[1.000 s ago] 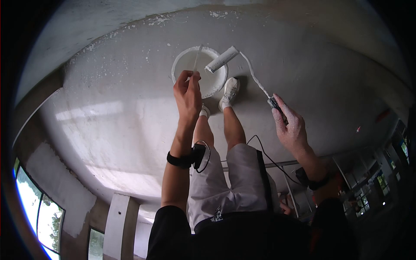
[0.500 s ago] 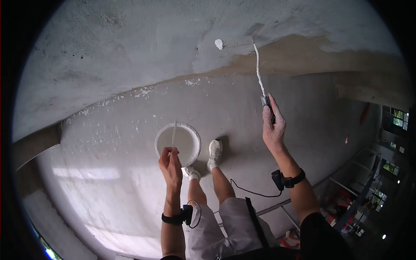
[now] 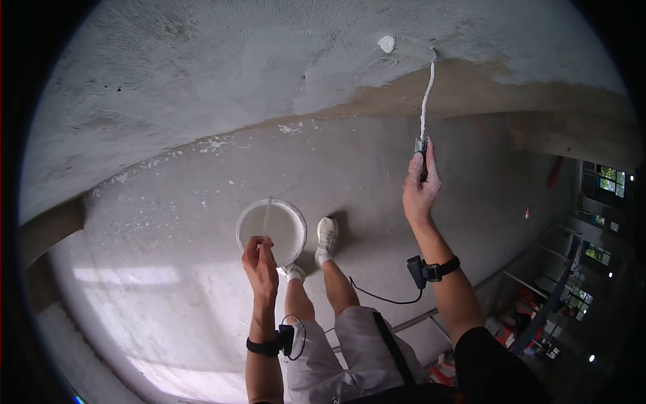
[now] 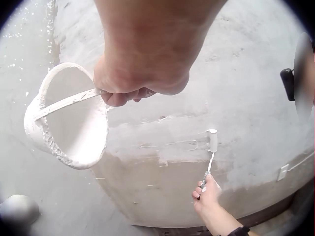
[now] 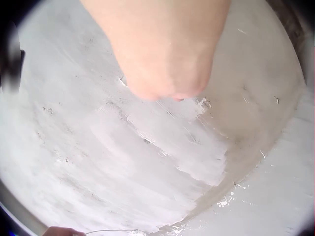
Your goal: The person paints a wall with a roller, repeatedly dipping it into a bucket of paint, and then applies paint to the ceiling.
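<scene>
My left hand [image 3: 261, 266] holds the white strap handle [image 4: 69, 104] of a round bucket [image 4: 35, 123]. The bucket hangs tilted in the left wrist view, its rim crusted white and pale liquid inside. My right hand [image 3: 420, 188], speckled with white, grips the dark handle of a paint roller [image 4: 213, 141]. In the head view the roller's white-coated rod [image 3: 426, 101] reaches up to the wall [image 3: 222, 74], where its sleeve lies sideways against the surface and blends into the paint. The right wrist view shows the back of that hand, hiding most of the roller.
A brown unpainted band [image 3: 464, 84] runs along the wall's lower part. White splashes [image 3: 215, 145] dot the floor beside it. My shoe [image 3: 327, 233] stands close to the bucket. A black cable [image 3: 387, 299] runs from the right wrist; metal framing [image 3: 531, 286] stands at right.
The roller has gone from above the bucket up onto the wall, then further right and up along it. The left hand keeps hold of the bucket. The head view has tilted up towards the wall.
</scene>
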The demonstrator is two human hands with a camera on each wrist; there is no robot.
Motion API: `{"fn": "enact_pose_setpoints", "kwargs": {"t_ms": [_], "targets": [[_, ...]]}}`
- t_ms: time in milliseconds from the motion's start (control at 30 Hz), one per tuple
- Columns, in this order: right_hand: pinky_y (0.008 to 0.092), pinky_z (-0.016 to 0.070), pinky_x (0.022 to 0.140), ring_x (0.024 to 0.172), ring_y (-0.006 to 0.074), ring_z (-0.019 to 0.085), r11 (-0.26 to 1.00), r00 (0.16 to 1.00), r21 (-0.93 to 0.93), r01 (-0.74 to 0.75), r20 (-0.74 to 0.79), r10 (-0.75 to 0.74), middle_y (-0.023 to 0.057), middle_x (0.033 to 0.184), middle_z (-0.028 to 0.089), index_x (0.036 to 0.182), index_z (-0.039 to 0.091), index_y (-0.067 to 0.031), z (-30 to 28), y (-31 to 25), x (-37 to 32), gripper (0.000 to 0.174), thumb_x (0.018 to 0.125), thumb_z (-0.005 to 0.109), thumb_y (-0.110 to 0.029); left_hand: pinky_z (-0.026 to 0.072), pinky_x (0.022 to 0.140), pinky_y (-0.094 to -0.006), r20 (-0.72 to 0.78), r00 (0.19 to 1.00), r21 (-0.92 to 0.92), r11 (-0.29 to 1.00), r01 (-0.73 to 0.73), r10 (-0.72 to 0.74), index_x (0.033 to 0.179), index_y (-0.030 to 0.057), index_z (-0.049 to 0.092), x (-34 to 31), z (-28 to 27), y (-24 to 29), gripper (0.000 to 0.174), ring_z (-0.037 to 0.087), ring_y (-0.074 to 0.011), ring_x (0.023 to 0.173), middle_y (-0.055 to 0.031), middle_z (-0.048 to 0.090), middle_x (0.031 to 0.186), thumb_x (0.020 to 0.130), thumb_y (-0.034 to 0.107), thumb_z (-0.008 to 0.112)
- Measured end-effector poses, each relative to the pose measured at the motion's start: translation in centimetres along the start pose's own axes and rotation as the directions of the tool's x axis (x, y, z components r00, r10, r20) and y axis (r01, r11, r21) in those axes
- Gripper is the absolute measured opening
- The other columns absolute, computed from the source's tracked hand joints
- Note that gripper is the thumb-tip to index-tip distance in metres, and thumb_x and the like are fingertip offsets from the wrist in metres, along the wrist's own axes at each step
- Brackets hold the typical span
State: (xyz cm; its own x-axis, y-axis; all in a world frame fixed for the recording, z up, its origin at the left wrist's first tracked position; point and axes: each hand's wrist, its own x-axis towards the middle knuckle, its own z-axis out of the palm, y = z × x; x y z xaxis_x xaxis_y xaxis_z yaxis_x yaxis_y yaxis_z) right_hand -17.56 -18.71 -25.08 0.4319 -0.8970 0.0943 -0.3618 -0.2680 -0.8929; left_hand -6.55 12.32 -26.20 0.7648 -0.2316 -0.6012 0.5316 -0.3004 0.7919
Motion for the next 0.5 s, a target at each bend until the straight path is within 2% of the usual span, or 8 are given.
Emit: {"fn": "enact_pose_setpoints", "kwargs": {"t_ms": [100,233,300,433,500], "targets": [[0.0273,0.0470,0.092,0.103,0.0147,0.059,0.997,0.997,-0.042,0.071,-0.023,-0.073,0.0153,0.123,0.063,0.139,0.044,0.0085,0.5,1.7,0.0,0.044,0.103,0.049,-0.016,0.0233,0.047,-0.0241,-0.010,1.000,0.008,1.000,-0.004,0.004,0.082,-0.0001,0.056,0.3,-0.2,-0.2,0.026,0.032,-0.0034,0.051,0.0036,0.039,0.055,0.096,0.023,0.056],[0.0273,0.0463,0.094,0.104,0.0142,0.059,0.999,1.000,-0.034,0.012,0.006,-0.011,0.0158,0.124,0.063,0.138,0.045,0.0087,0.9,2.7,-0.4,0.043,0.103,0.049,-0.016,0.0227,0.047,-0.0236,-0.019,1.000,-0.016,1.000,-0.005,0.005,0.082,0.0001,0.056,0.4,-0.2,0.0,0.026,0.032,-0.0029,0.051,0.0042,0.039,0.055,0.096,0.022,0.056],[0.0271,0.0456,0.095,0.107,0.0143,0.058,0.990,0.999,-0.138,0.025,0.040,-0.019,0.0152,0.124,0.062,0.138,0.046,0.0087,1.1,2.9,-0.4,0.043,0.103,0.050,-0.016,0.0222,0.047,-0.0232,-0.030,0.999,-0.025,1.000,0.015,-0.015,0.082,0.0004,0.056,0.5,-0.2,0.1,0.026,0.032,-0.0026,0.052,0.0045,0.040,0.056,0.096,0.023,0.056],[0.0268,0.0467,0.092,0.104,0.0144,0.059,0.999,1.000,-0.033,0.011,0.003,-0.011,0.0143,0.122,0.063,0.138,0.046,0.0085,1.4,3.1,-0.6,0.043,0.103,0.050,-0.016,0.0217,0.047,-0.0234,-0.050,0.999,-0.012,1.000,0.002,-0.002,0.082,0.0006,0.056,1.0,-0.4,-0.5,0.026,0.032,-0.0025,0.052,0.0045,0.040,0.057,0.096,0.023,0.056],[0.0250,0.0484,0.086,0.095,0.0118,0.059,1.000,1.000,-0.002,0.022,-0.016,-0.022,0.0119,0.117,0.065,0.138,0.046,0.0083,1.3,2.7,-0.5,0.043,0.103,0.050,-0.015,0.0215,0.047,-0.0239,-0.039,0.999,-0.001,1.000,-0.001,0.001,0.082,0.0005,0.055,1.2,-0.5,-0.5,0.026,0.031,-0.0026,0.053,0.0045,0.040,0.058,0.096,0.023,0.056]]}}
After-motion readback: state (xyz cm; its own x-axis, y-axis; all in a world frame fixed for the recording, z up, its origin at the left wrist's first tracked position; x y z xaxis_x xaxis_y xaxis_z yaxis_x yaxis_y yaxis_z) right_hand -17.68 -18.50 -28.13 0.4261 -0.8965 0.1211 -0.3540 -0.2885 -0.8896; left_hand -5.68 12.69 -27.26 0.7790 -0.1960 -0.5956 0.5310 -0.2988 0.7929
